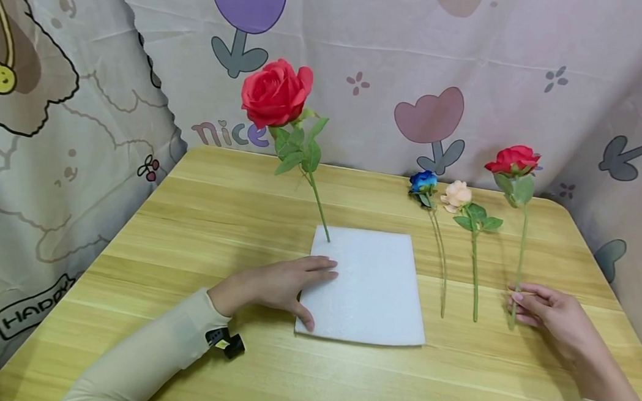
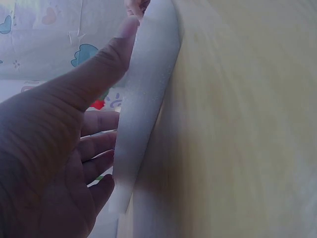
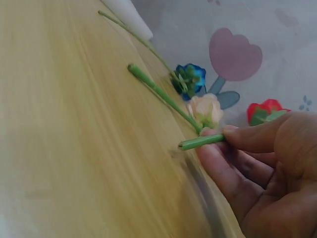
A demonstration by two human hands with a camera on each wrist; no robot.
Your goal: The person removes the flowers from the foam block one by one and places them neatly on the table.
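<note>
My left hand (image 1: 285,284) rests on the left edge of a white foam board (image 1: 371,289), its fingers extended over the top. In the left wrist view the thumb (image 2: 106,67) lies along the board's side. A large red artificial rose (image 1: 276,96) stands tilted, its stem's lower end at the board's far left corner. On the right, my right hand (image 1: 556,322) pinches the lower stem of a second red rose (image 1: 513,160) between thumb and fingers. The cut stem end (image 3: 200,143) sticks out past the fingertips in the right wrist view.
Between the board and my right hand, a blue flower (image 1: 424,181) and a pale peach flower (image 1: 456,195) lie on the wooden table (image 1: 187,229). A printed cloth (image 1: 354,18) hangs behind the table and along its sides.
</note>
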